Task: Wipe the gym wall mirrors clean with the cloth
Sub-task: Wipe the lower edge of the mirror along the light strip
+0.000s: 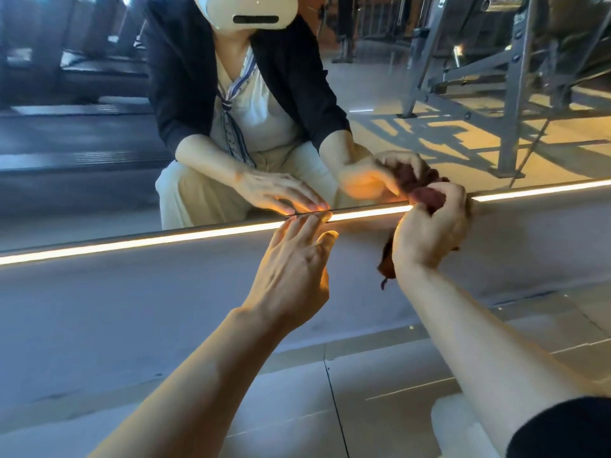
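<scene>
Gripped a bunched dark-red cloth (426, 196) in the right hand (429, 233), pressed to the bottom edge of the mirror (413, 104) just above the glowing light strip (165, 239); kept the left hand (294, 269) relaxed, straight fingertips touching that strip; crouched over pale floor tiles (380, 375)

Dim, warm glare from light strip (198, 234) (mirror base); soft blur, edges bowed.

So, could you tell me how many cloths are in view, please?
1, not counting its mirror reflection: a dark red cloth bunched in the right hand at the mirror's bottom edge.
</scene>
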Tool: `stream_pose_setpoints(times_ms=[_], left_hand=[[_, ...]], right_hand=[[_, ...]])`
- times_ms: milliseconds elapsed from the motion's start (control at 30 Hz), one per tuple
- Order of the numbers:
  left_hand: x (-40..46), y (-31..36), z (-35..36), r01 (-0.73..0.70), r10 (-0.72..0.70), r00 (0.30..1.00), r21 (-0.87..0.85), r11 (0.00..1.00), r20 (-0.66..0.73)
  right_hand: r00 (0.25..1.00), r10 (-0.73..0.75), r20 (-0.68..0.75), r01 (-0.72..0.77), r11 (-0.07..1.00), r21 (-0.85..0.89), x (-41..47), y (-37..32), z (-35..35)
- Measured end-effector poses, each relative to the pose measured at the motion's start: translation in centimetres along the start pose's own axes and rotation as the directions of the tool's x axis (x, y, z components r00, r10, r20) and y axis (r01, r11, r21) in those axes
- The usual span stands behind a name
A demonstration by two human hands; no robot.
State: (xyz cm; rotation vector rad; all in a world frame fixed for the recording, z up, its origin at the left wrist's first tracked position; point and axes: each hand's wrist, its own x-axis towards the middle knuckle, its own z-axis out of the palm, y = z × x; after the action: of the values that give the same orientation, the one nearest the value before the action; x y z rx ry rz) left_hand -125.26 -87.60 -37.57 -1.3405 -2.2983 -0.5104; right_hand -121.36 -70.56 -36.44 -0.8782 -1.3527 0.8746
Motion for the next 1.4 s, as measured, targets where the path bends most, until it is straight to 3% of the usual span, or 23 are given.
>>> stream_pose_setpoints(times_ms=[100,200,300,333,433,533,600,667,733,800,867,933,1000,1067,1167,1200,1333,1400], left_hand=[[-0.1,-0.3,0.0,-0.022,0.022,1.000,-0.010,1.000,0.006],[-0.2,-1.0,-0.3,-0.053,0.053,0.999,-0.021,0.998,0.006],[0.0,-1.3,-0.5,-0.068,0.068,0.998,-0.037,0.997,-0.002],[0.1,-1.3,-0.4,-0.066,0.066,0.998,-0.031,0.997,-0.007],[0.2,-1.2,0.1,-0.047,0.047,0.999,-0.006,0.999,-0.025],[0.4,-1.3,0.6,-0.066,0.065,0.996,-0.011,0.998,-0.059],[0.5,-1.3,0.8,-0.070,0.069,0.994,-0.001,0.998,-0.083],[0.5,-1.5,1.0,-0.091,0.091,0.992,0.004,0.996,-0.092],[0.5,-1.7,1.1,-0.116,0.116,0.989,0.006,0.993,-0.090],[0.7,-1.8,1.1,-0.112,0.112,0.991,0.013,0.994,-0.072],[0.8,-1.9,1.1,-0.104,0.104,0.993,0.014,0.995,-0.059],[0.8,-2.0,1.2,-0.118,0.118,0.991,0.007,0.993,-0.057],[0.8,-2.2,1.4,-0.139,0.140,0.988,0.011,0.990,-0.066],[0.8,-2.5,1.4,-0.171,0.171,0.982,0.011,0.985,-0.081],[0.9,-3.1,1.2,-0.226,0.224,0.971,-0.016,0.974,-0.086],[0.9,-3.3,1.1,-0.241,0.238,0.968,-0.031,0.970,-0.081],[0.3,-4.2,0.9,-0.283,0.279,0.959,-0.069,0.957,-0.054],[-0.1,-4.8,0.6,-0.297,0.295,0.955,-0.110,0.948,-0.040]], right_hand=[[0.998,-0.051,0.038,0.053,0.997,-0.061,-1.4,0.5,0.4],[0.928,-0.239,0.286,0.251,0.968,-0.005,-4.3,-0.2,0.5],[0.866,-0.243,0.437,0.237,0.969,0.069,-4.7,-1.1,-0.1],[0.894,-0.217,0.393,0.202,0.976,0.079,-4.2,-1.5,-0.2],[0.995,-0.062,0.084,0.056,0.996,0.067,-1.4,-1.3,-0.2],[0.998,0.050,-0.028,-0.051,0.998,-0.038,-0.1,-0.3,0.1],[0.994,-0.036,0.100,0.045,0.996,-0.083,-2.1,-0.3,0.2],[0.942,-0.134,0.309,0.147,0.989,-0.019,-4.2,-0.8,0.1],[0.889,-0.108,0.445,0.106,0.994,0.029,-4.3,-1.8,-0.3],[0.931,0.023,0.365,-0.043,0.998,0.047,-2.8,-1.9,-0.3],[0.982,0.137,0.127,-0.144,0.989,0.046,-1.1,-1.2,-0.4],[0.987,0.157,-0.026,-0.157,0.988,-0.014,-0.3,-0.3,-0.5],[0.992,0.126,0.010,-0.124,0.986,-0.110,-1.4,-0.3,-0.2],[0.987,0.060,0.147,-0.036,0.986,-0.165,-3.5,-0.6,0.2],[0.908,0.161,0.386,-0.104,0.981,-0.165,-5.2,-0.9,0.7],[0.912,0.191,0.363,-0.142,0.977,-0.157,-5.0,-0.8,0.8],[0.983,0.185,-0.024,-0.186,0.979,-0.085,-3.6,-0.5,0.6],[0.986,0.165,-0.034,-0.168,0.978,-0.122,-4.7,-0.3,0.8]])
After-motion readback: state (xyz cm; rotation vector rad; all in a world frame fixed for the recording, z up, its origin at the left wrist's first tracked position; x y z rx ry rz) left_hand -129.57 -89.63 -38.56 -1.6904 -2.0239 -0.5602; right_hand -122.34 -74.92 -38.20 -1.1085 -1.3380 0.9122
